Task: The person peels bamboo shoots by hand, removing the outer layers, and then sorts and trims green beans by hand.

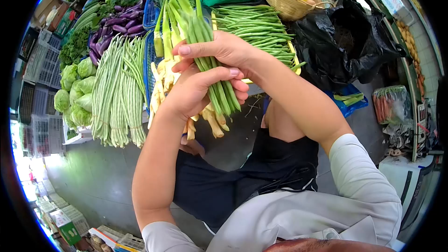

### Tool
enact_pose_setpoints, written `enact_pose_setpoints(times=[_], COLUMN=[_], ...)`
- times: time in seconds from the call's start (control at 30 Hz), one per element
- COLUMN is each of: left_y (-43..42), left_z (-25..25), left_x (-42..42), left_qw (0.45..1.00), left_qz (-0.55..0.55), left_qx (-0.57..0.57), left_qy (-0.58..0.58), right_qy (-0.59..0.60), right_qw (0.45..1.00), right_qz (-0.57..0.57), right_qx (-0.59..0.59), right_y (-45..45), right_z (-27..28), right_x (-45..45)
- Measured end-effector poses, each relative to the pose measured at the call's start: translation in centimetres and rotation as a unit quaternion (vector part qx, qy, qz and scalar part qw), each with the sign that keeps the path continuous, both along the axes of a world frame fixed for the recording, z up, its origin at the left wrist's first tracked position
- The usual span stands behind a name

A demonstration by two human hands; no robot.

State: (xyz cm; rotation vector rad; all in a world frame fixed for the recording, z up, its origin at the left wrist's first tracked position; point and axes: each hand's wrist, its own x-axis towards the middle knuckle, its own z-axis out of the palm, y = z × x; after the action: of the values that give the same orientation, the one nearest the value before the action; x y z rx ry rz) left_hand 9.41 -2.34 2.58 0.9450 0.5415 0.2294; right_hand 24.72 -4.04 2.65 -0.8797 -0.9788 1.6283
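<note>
A bundle of green beans (219, 95) is held upright between my two hands, over the front edge of the vegetable display. My left hand (198, 88) wraps round its lower part, with the fingertips showing at the right side. Above it, my right hand (217, 51) grips the bundle from the right, its thumb lying across the beans. The two hands touch. Behind them, pale root-like stalks (158, 81) lie in a blue basket (150, 60). More green beans (254, 30) fill a yellow tray (297, 60) to the right.
Long beans (116, 93), cabbages (77, 91) and purple eggplants (122, 22) lie on the left. A woven basket (282, 3) with yellow items stands at the back. A black plastic bag (340, 42) is at the right, bagged carrots (389, 105) beyond it.
</note>
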Motion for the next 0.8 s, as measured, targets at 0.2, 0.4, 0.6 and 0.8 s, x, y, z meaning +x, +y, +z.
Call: enact_pose_setpoints(times=[0.2,0.4,0.6,0.8], left_y=[0.4,0.1,0.9,1.9], left_z=[-2.1,-0.4,-1.4,-1.2], left_x=[0.9,2.7,2.3,2.4], left_qw=[0.954,0.889,0.889,0.8], left_qz=[0.118,0.308,0.211,0.032], left_qx=[-0.113,-0.215,-0.215,-0.253], left_qy=[-0.251,-0.261,-0.344,-0.543], right_qy=[0.071,0.117,-0.034,-0.176], right_qw=[0.96,0.901,0.891,0.858], right_qz=[-0.27,-0.338,-0.316,-0.31], right_qx=[0.017,0.247,0.325,0.369], right_y=[0.6,-1.0,-0.5,-0.3], right_z=[1.6,4.1,2.8,2.0], right_x=[1.7,-0.4,-2.6,-2.7])
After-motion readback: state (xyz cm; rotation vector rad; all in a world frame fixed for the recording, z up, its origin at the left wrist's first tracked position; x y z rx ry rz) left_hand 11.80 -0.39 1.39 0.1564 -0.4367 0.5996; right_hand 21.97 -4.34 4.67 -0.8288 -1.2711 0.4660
